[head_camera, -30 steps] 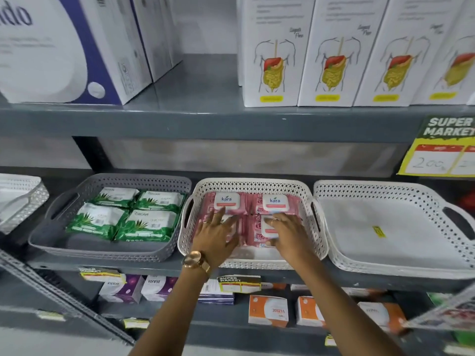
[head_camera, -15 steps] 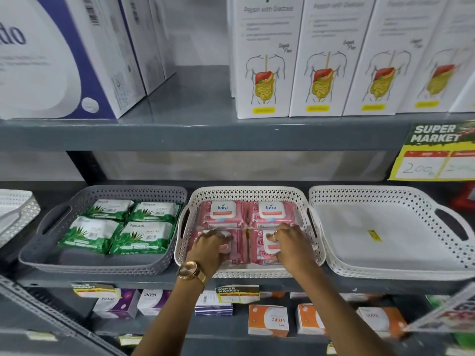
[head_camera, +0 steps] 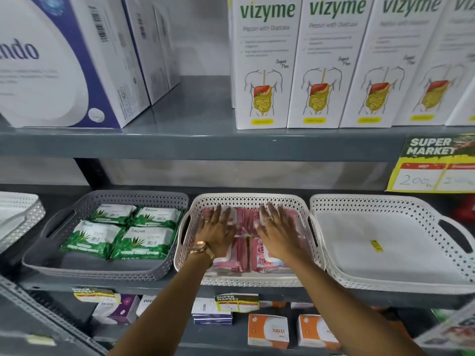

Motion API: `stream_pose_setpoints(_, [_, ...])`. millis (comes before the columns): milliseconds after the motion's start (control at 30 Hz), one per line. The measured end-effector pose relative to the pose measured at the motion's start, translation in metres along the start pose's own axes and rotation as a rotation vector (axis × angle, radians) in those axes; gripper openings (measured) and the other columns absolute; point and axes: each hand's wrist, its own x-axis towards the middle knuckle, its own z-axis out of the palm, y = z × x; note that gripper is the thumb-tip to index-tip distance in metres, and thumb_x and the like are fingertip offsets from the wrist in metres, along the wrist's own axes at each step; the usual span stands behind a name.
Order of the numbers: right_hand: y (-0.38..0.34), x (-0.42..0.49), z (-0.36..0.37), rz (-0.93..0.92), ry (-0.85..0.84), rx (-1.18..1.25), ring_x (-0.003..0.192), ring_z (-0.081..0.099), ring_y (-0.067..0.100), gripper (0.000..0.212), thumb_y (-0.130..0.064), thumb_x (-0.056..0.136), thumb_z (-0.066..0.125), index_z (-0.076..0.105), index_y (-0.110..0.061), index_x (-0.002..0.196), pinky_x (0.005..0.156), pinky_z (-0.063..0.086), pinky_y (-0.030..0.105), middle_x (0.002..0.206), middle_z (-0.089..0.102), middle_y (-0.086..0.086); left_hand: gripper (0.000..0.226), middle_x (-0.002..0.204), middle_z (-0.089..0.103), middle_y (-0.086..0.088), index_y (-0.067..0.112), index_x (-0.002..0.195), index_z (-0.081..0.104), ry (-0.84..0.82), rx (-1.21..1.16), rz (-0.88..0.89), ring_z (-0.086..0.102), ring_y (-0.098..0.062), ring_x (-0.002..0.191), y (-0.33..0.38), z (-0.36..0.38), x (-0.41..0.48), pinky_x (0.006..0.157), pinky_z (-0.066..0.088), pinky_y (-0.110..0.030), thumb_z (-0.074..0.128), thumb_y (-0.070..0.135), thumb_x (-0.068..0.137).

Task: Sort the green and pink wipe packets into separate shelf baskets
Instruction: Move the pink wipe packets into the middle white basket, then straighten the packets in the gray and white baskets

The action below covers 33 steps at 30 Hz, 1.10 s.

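- The left hand (head_camera: 216,233) lies flat, fingers (head_camera: 218,211) spread and gripping nothing, palm down over the pink plastic wipe packets (head_camera: 267,255) in the middle white perforated plastic basket (head_camera: 246,200).
- The right hand (head_camera: 279,233) is likewise open and flat, fingers spread over the right side of the same pink packets; rings show on both hands.
- A gold wristwatch (head_camera: 203,249) sits on the left wrist, above the basket's near-left part.
- The pink packets fill the white basket in a block, the two near ones showing rose prints and white lid flaps; the far ones are mostly hidden under the hands.
- Four green-and-white leaf-printed wipe packets (head_camera: 120,231) lie two by two in the grey perforated plastic basket (head_camera: 97,272), just left of the white one.
- A second white perforated basket with side handles (head_camera: 390,283) stands to the right, holding only a small yellow sticker (head_camera: 375,245).
- All three baskets sit side by side on the grey metal shelf (head_camera: 144,286).
- On the shelf above stand white "vizyme" cartons (head_camera: 264,65) printed with a digestive tract drawing.
- A yellow-and-green "SUPER MARKET" price tag (head_camera: 434,163) hangs from the upper shelf edge at right.
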Motion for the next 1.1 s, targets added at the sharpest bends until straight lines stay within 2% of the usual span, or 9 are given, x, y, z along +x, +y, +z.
stream_pose_setpoints(100, [0.006, 0.015, 0.018, 0.029, -0.123, -0.115, 0.147, -0.014, 0.029, 0.063, -0.051, 0.098, 0.015, -0.010, -0.023, 0.150, 0.118, -0.007, 0.052, 0.160, -0.016, 0.004, 0.060, 0.157, -0.021, -0.006, 0.033, 0.148, -0.011, -0.061, 0.128, 0.024, -0.019, -0.026, 0.144, 0.002, 0.016, 0.013, 0.115, -0.015, -0.048, 0.017, 0.054, 0.099])
stream_pose_setpoints(200, [0.012, 0.019, 0.030, 0.033, -0.112, -0.149, 0.147, -0.016, 0.028, 0.065, -0.055, 0.096, 0.012, -0.011, -0.025, 0.149, 0.117, -0.008, 0.054, 0.159, -0.018, 0.002, 0.059, 0.155, -0.026, -0.008, 0.038, 0.145, -0.017, -0.056, 0.149, 0.034, -0.023, -0.027, 0.142, -0.001, 0.026, 0.016, 0.113, -0.019, -0.045, 0.013, 0.057, 0.097])
stream_pose_setpoints(367, [0.017, 0.019, 0.043, 0.025, -0.076, -0.122, 0.146, -0.020, 0.027, 0.062, -0.051, 0.097, 0.011, -0.012, -0.025, 0.148, 0.115, -0.012, 0.051, 0.157, -0.021, 0.000, 0.050, 0.153, -0.028, -0.003, 0.046, 0.136, -0.019, -0.060, 0.125, 0.029, -0.026, -0.025, 0.141, -0.004, 0.032, 0.013, 0.118, -0.011, -0.048, 0.009, 0.056, 0.097])
stream_pose_setpoints(567, [0.021, 0.024, 0.049, 0.007, -0.056, -0.118, 0.139, -0.028, 0.026, 0.060, -0.050, 0.097, 0.011, -0.021, -0.025, 0.142, 0.112, -0.017, 0.049, 0.149, -0.029, -0.001, 0.054, 0.154, -0.028, -0.002, 0.044, 0.145, -0.011, -0.061, 0.109, 0.008, -0.026, -0.024, 0.141, -0.004, 0.037, 0.017, 0.118, -0.010, -0.049, 0.009, 0.057, 0.096])
stream_pose_setpoints(700, [0.017, 0.022, 0.038, 0.010, -0.095, -0.107, 0.144, -0.023, 0.028, 0.060, -0.047, 0.099, 0.012, -0.013, -0.025, 0.148, 0.115, -0.014, 0.051, 0.157, -0.022, 0.001, 0.056, 0.156, -0.023, -0.003, 0.042, 0.148, -0.002, -0.073, 0.056, -0.002, -0.024, -0.025, 0.142, -0.003, 0.032, 0.016, 0.118, -0.010, -0.049, 0.016, 0.056, 0.097])
stream_pose_setpoints(867, [-0.002, 0.021, 0.012, 0.097, -0.153, 0.020, 0.147, -0.014, 0.030, 0.057, -0.046, 0.100, 0.014, -0.004, -0.026, 0.150, 0.118, -0.008, 0.057, 0.161, -0.012, 0.002, 0.055, 0.159, -0.014, -0.005, 0.034, 0.150, 0.002, -0.101, -0.131, 0.059, -0.018, -0.021, 0.144, -0.010, 0.006, 0.011, 0.113, -0.016, -0.040, 0.026, 0.043, 0.101])
stream_pose_setpoints(967, [-0.041, 0.026, 0.002, 0.208, -0.034, 0.169, 0.148, -0.010, 0.032, 0.056, -0.041, 0.102, 0.019, 0.004, -0.022, 0.152, 0.119, -0.003, 0.057, 0.162, -0.005, 0.003, 0.057, 0.161, -0.006, -0.006, 0.027, 0.151, 0.003, 0.040, -0.052, 0.154, -0.012, -0.022, 0.146, -0.038, -0.024, 0.002, 0.118, -0.011, -0.040, 0.029, 0.037, 0.102])
stream_pose_setpoints(1033, [-0.078, 0.029, 0.000, 0.165, 0.079, 0.205, 0.149, -0.005, 0.034, 0.055, -0.033, 0.101, 0.027, 0.013, -0.018, 0.152, 0.119, 0.004, 0.056, 0.162, 0.001, 0.006, 0.058, 0.161, -0.001, -0.007, 0.023, 0.152, 0.008, 0.144, 0.043, 0.206, -0.008, -0.023, 0.147, -0.065, -0.044, -0.010, 0.118, -0.009, -0.038, 0.033, 0.033, 0.100])
stream_pose_setpoints(1100, [-0.131, 0.034, 0.004, 0.046, 0.179, 0.214, 0.148, 0.004, 0.035, 0.051, -0.025, 0.099, 0.037, 0.027, -0.016, 0.149, 0.120, 0.012, 0.051, 0.161, 0.013, 0.008, 0.056, 0.161, 0.005, -0.009, 0.019, 0.151, 0.015, 0.216, 0.096, 0.173, -0.003, -0.023, 0.148, -0.111, -0.066, -0.025, 0.119, -0.005, -0.036, 0.034, 0.031, 0.100])
